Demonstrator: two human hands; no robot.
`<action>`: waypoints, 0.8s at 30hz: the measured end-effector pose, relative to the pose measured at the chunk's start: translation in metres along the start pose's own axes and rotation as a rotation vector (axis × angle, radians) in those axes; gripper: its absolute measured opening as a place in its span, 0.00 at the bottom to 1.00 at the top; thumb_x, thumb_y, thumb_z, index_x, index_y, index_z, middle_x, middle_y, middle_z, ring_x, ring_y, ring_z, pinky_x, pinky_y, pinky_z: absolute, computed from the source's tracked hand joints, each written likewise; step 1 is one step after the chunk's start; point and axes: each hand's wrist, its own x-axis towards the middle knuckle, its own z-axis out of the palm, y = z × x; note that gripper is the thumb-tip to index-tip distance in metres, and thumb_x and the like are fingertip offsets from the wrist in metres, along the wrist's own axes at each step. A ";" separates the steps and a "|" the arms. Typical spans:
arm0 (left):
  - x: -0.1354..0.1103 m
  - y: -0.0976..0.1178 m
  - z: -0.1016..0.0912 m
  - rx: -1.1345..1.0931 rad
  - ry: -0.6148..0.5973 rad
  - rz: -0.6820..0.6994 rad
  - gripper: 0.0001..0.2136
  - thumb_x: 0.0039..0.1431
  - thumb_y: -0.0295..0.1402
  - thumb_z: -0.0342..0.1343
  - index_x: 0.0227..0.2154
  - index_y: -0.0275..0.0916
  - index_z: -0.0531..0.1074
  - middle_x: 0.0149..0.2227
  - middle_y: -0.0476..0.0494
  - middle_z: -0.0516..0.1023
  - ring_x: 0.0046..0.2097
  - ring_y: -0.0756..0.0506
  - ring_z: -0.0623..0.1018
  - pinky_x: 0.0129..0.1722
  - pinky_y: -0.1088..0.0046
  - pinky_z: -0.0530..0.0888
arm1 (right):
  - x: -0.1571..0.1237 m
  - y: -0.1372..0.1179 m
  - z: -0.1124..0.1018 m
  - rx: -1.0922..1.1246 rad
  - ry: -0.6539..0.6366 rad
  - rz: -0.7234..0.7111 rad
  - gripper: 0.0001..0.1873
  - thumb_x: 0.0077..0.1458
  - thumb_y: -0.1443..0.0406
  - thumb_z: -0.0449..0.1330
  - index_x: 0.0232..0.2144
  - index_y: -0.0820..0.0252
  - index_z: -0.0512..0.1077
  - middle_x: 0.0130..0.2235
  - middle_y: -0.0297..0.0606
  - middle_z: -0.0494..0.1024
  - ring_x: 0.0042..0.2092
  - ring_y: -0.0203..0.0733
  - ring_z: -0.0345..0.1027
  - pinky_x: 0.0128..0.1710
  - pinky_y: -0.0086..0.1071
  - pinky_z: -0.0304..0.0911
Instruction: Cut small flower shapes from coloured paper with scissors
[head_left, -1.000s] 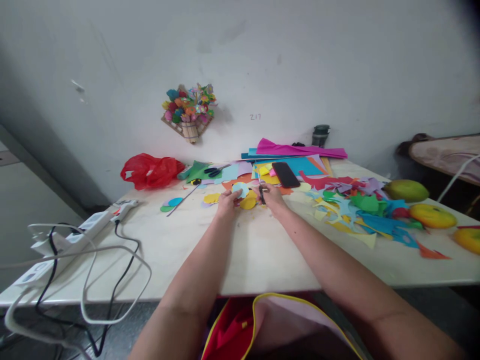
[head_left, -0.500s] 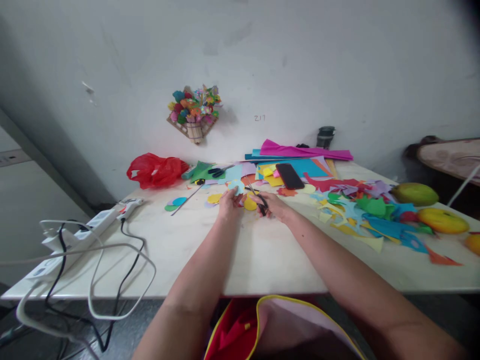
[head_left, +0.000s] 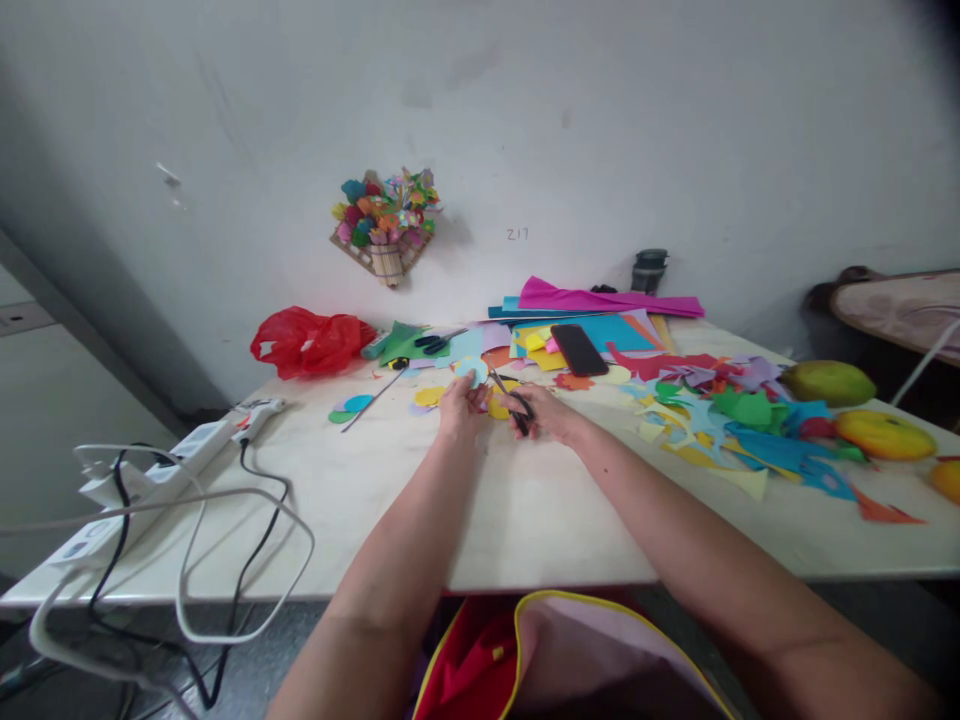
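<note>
My left hand (head_left: 459, 405) is closed in a pinch on a small light blue paper circle (head_left: 472, 371) held just above the table (head_left: 487, 500). My right hand (head_left: 541, 411) grips a pair of black-handled scissors (head_left: 510, 400), blades pointing up and left toward the circle. Yellow paper circles (head_left: 498, 403) lie on the table between and just behind the two hands. Both forearms reach in from the bottom edge.
Coloured paper sheets (head_left: 600, 305) and a black phone (head_left: 579, 350) lie behind the hands, with a second pair of scissors (head_left: 433, 343). Paper scraps (head_left: 742, 420) and mangoes (head_left: 829, 382) fill the right side. A red plastic bag (head_left: 307, 342) and a power strip (head_left: 172, 455) with cables sit left.
The scissors swung from upright to slanted toward the paper circle. Both hands shifted slightly, the left keeping its pinch on the circle.
</note>
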 end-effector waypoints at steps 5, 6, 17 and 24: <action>-0.001 0.000 0.000 0.001 -0.028 -0.020 0.03 0.54 0.23 0.59 0.30 0.37 0.73 0.30 0.45 0.80 0.31 0.48 0.81 0.32 0.76 0.76 | 0.001 0.001 0.000 -0.020 -0.004 -0.018 0.18 0.54 0.53 0.63 0.26 0.60 0.69 0.20 0.33 0.73 0.18 0.31 0.66 0.12 0.21 0.53; -0.001 0.000 0.000 0.001 -0.038 -0.020 0.03 0.54 0.23 0.59 0.30 0.37 0.73 0.30 0.45 0.80 0.31 0.48 0.81 0.32 0.76 0.76 | 0.001 0.001 0.000 -0.020 -0.008 -0.020 0.17 0.54 0.53 0.63 0.27 0.60 0.69 0.20 0.32 0.73 0.18 0.31 0.66 0.12 0.21 0.53; 0.002 -0.003 0.000 -0.018 -0.048 -0.037 0.04 0.53 0.22 0.60 0.29 0.37 0.73 0.29 0.45 0.79 0.29 0.49 0.80 0.32 0.76 0.77 | 0.005 0.006 0.001 -0.010 0.007 -0.040 0.17 0.53 0.54 0.65 0.25 0.60 0.68 0.19 0.29 0.71 0.17 0.29 0.64 0.13 0.21 0.51; 0.001 -0.003 0.002 -0.023 -0.023 -0.035 0.05 0.53 0.21 0.60 0.29 0.37 0.72 0.26 0.46 0.79 0.28 0.49 0.80 0.31 0.77 0.77 | 0.006 0.006 0.000 0.002 -0.008 -0.061 0.17 0.52 0.55 0.65 0.25 0.60 0.67 0.19 0.28 0.71 0.17 0.29 0.63 0.13 0.20 0.50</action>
